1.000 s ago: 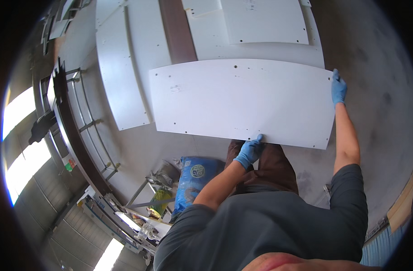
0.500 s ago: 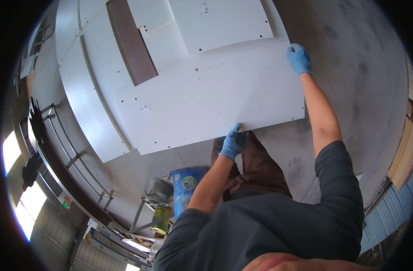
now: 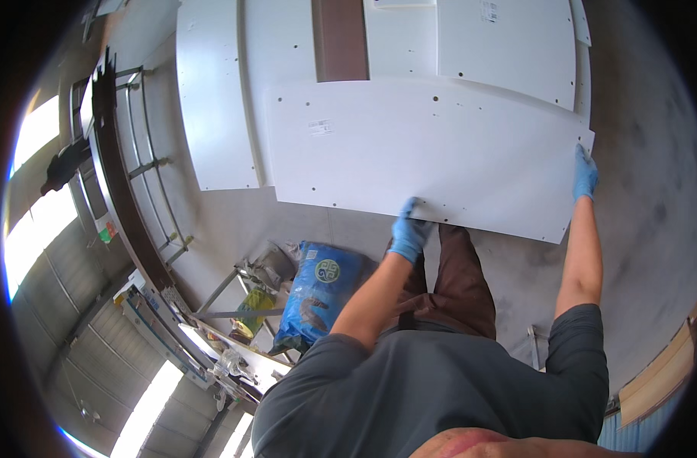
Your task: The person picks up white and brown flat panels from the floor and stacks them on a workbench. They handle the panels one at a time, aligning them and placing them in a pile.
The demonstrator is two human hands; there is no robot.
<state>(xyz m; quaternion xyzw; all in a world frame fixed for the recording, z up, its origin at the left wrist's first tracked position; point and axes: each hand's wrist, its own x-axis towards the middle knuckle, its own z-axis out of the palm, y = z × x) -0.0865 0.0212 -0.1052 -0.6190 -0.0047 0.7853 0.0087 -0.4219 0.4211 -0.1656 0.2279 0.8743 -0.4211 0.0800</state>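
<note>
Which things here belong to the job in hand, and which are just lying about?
Job:
white panel, left hand at its near edge, right hand at its right end
overlapping panels beyond it, probably

Lying about, apparently:
blue sack
metal frame

- Bright overall; glaring, washed-out openings [image 3: 43, 227] at far left, with another white strip [image 3: 146, 408] low on that side;
- pale, even light on the white panel [image 3: 424, 156]; soft grey shading beside the left hand [image 3: 409, 233], which is slightly blurred;
- floor [image 3: 642, 229] at right dimmer;
- black surround at the corners; dark beam [image 3: 118, 195] bowed by the fisheye;
- panel label [image 3: 319, 127] too small to read
</note>
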